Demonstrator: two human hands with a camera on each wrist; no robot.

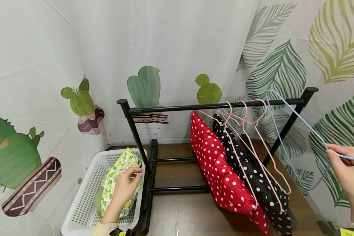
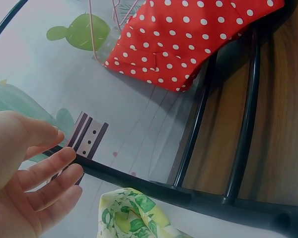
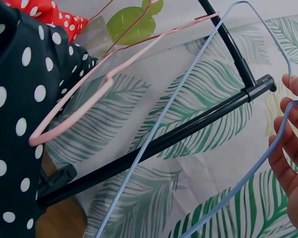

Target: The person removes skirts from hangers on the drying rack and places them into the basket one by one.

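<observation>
My right hand [image 1: 346, 167] pinches a light blue wire hanger [image 3: 238, 186], held up beside the right end of a black garment rack [image 1: 180, 108]. Over a white perforated basket [image 1: 84, 196], my left hand [image 1: 127, 183] has loosely bent fingers with nothing between them. Below it in the basket lies a yellow-and-green lemon-print cloth item [image 1: 115, 183]; whether the hand touches it I cannot tell. A red polka-dot cloth item [image 1: 212, 164] and a black polka-dot one [image 1: 259, 180] hang from the rack on pink hangers [image 3: 74, 124].
The rack's black base bars [image 1: 180, 189] stand on a brown wooden table [image 1: 177, 213], right of the basket. Behind hangs a white curtain [image 1: 171, 39] printed with cacti. At the right is a leaf-print curtain [image 1: 336, 108], close to my right hand.
</observation>
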